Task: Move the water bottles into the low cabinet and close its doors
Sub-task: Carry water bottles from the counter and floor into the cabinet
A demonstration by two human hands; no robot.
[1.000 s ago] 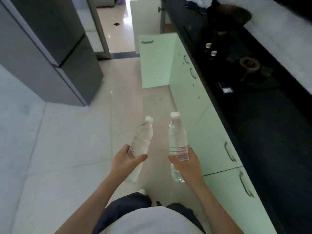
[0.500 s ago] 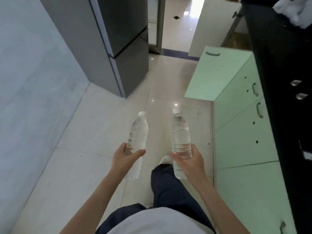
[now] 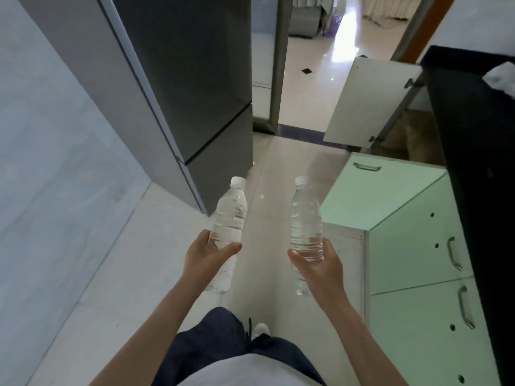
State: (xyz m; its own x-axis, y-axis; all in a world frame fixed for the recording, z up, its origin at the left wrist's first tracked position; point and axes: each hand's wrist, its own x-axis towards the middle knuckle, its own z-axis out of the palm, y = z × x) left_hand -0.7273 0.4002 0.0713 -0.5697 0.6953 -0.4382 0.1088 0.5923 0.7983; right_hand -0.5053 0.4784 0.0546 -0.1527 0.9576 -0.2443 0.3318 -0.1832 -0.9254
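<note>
My left hand (image 3: 207, 257) grips a clear water bottle (image 3: 230, 215) with a white cap, tilted slightly right. My right hand (image 3: 320, 267) grips a second clear water bottle (image 3: 305, 218), held nearly upright. Both bottles hang above the tiled floor in front of me. Ahead on the right, a low cabinet stands with a pale green door (image 3: 373, 196) swung open toward me and a white door (image 3: 370, 104) open beyond it. Brown things (image 3: 418, 135) show between the two doors, but the inside is mostly hidden.
A tall grey fridge (image 3: 178, 87) stands at the left, by a pale wall. Closed green cabinet fronts (image 3: 418, 246) with metal handles run under a black countertop (image 3: 479, 162) on the right. A doorway (image 3: 320, 65) opens to a bright room ahead. My legs and one shoe show below.
The view has swung left and forward along the kitchen. The open green door and white door are nearer now. Both hands hold their bottles as before, lifted slightly.
</note>
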